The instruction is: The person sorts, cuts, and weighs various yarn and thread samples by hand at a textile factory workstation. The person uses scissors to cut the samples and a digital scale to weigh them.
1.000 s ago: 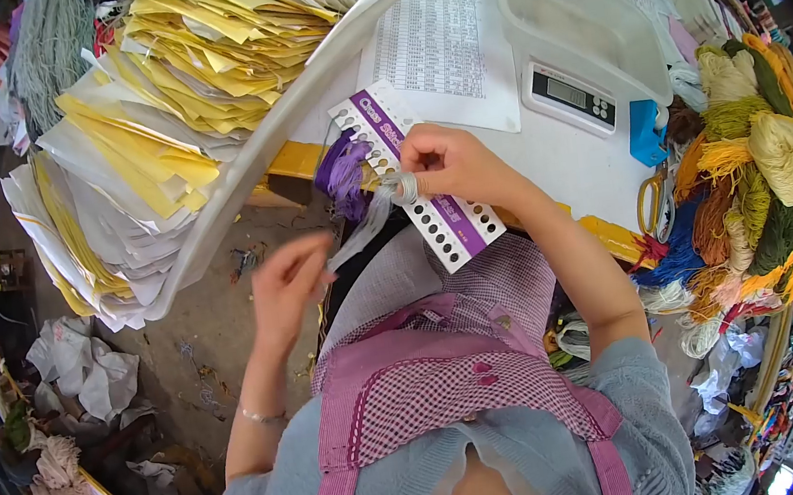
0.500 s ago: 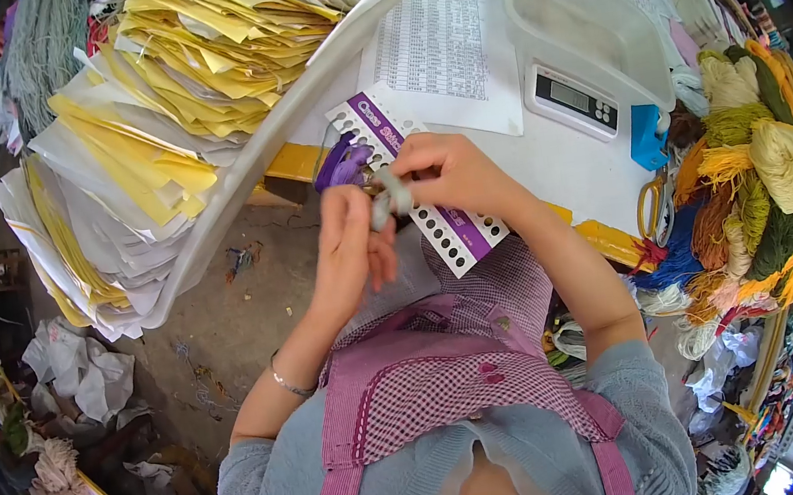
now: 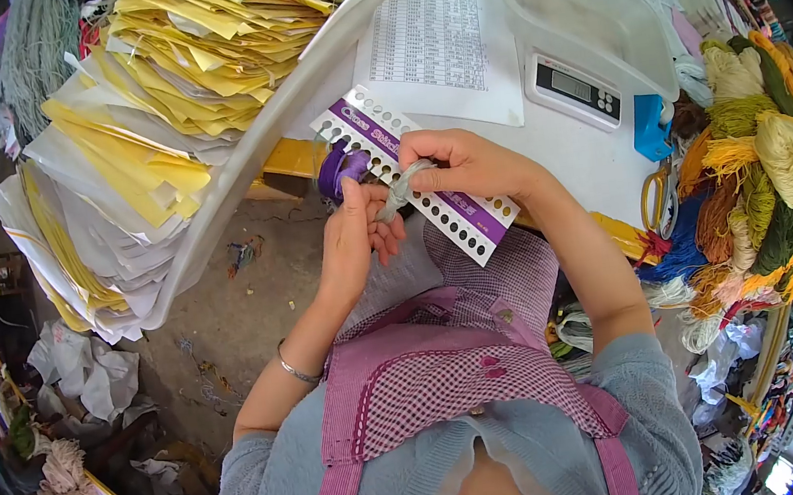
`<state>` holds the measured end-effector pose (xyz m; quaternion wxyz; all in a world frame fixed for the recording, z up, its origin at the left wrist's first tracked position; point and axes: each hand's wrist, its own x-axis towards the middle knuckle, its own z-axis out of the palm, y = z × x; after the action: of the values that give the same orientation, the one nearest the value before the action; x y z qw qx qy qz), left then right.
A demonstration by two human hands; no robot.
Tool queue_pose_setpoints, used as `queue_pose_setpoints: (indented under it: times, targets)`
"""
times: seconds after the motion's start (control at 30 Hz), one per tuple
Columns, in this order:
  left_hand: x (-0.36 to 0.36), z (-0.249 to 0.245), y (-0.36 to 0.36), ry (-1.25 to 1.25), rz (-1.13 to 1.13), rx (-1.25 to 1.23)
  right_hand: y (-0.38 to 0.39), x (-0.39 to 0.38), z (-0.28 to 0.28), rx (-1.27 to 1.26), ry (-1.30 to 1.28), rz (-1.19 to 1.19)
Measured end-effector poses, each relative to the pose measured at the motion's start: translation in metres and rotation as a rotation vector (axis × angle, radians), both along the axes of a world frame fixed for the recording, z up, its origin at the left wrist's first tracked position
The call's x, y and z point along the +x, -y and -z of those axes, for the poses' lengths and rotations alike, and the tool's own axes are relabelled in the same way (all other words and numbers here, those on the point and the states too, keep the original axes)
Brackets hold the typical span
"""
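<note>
A white and purple cross-stitch thread card (image 3: 472,221) with a row of holes lies at a slant over the table edge. Purple embroidery thread (image 3: 341,171) hangs from holes near its far left end. Over the middle of the card is a bundle of pale grey thread (image 3: 398,194). My right hand (image 3: 466,166) pinches its upper part between thumb and fingers. From the lower left, my left hand (image 3: 355,231) grips the same bundle, its fingers curled and partly hidden behind the thread.
A plastic bin (image 3: 279,114) full of yellow and white papers stands at left. A printed sheet (image 3: 436,38), digital scale (image 3: 574,90), clear tray (image 3: 596,24), blue dispenser (image 3: 651,126) and scissors (image 3: 653,201) are on the table. Coloured skeins (image 3: 748,158) hang at right.
The grey thread has shifted slightly up and right, with my right hand drawing nearer the card. My left hand has turned a little, and the card sits slightly differently.
</note>
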<state>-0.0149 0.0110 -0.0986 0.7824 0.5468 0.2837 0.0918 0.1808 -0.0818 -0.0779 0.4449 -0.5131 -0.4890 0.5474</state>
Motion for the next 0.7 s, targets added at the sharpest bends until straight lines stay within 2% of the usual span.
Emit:
queue_pose_setpoints:
  times: [0.1, 0.17, 0.2, 0.27, 0.33, 0.4, 0.57, 0.63, 0.7]
  targets:
    - [-0.001, -0.004, 0.001, -0.054, 0.006, 0.044, 0.000, -0.007, -0.001, -0.017, 0.002, 0.056]
    - [-0.001, -0.006, 0.001, -0.157, 0.009, 0.042, -0.001, -0.012, 0.006, 0.139, 0.074, 0.150]
    - [-0.003, -0.006, 0.001, -0.157, 0.012, 0.043, 0.000, -0.014, 0.003, 0.139, 0.073, 0.154]
    - [-0.011, -0.005, -0.002, -0.144, 0.039, 0.076, 0.001, -0.018, -0.006, 0.246, 0.494, 0.068]
    - [-0.023, 0.001, -0.006, -0.133, 0.093, 0.016, 0.003, -0.024, -0.001, 0.233, 0.559, 0.099]
    - [-0.035, 0.001, -0.002, -0.174, 0.038, 0.097, 0.004, -0.024, -0.003, 0.226, 0.754, 0.066]
    - [-0.088, 0.014, -0.034, -0.346, 0.100, -0.050, 0.006, -0.027, -0.002, 0.231, 0.730, 0.116]
    - [-0.071, 0.012, -0.024, -0.189, 0.250, 0.225, 0.004, -0.026, -0.002, 0.283, 0.766, 0.104]
    - [-0.043, 0.000, -0.016, -0.117, 0.252, 0.074, 0.006, -0.023, -0.002, 0.347, 0.610, 0.160]
